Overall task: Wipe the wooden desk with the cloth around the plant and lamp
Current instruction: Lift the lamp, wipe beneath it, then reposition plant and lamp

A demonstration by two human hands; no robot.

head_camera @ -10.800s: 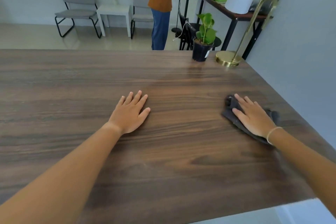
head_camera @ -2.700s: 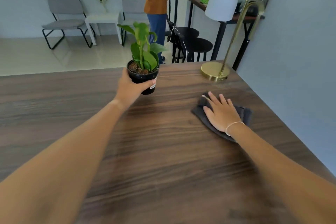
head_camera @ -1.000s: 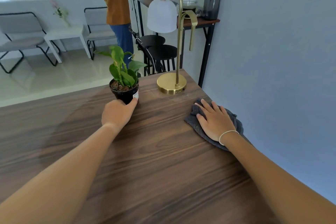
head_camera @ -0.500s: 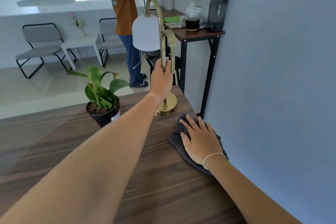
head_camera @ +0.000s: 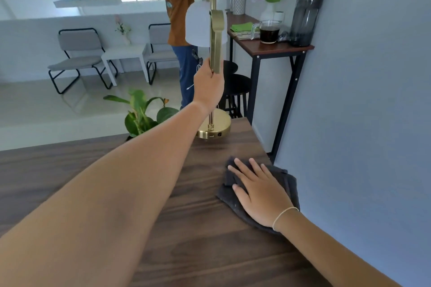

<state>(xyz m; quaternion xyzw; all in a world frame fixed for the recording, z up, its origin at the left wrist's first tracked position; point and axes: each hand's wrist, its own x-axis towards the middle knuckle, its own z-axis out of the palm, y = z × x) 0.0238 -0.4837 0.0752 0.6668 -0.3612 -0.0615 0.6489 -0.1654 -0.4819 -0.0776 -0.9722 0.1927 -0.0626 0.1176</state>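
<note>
The left hand (head_camera: 208, 87) is wrapped around the brass stem of the lamp (head_camera: 215, 53), whose long axis stands nearly upright, its arched neck curving over so the white shade opens downward; the round base appears tilted, near the far right corner of the wooden counter (head_camera: 205, 251); the right hand (head_camera: 258, 193) lies flat with fingers spread, pressing the dark grey cloth (head_camera: 290, 184) onto the counter beside the blue wall, fingers pointing away toward the lamp base; the plant (head_camera: 140, 114) sits left of the lamp, its pot hidden behind the left forearm.
</note>
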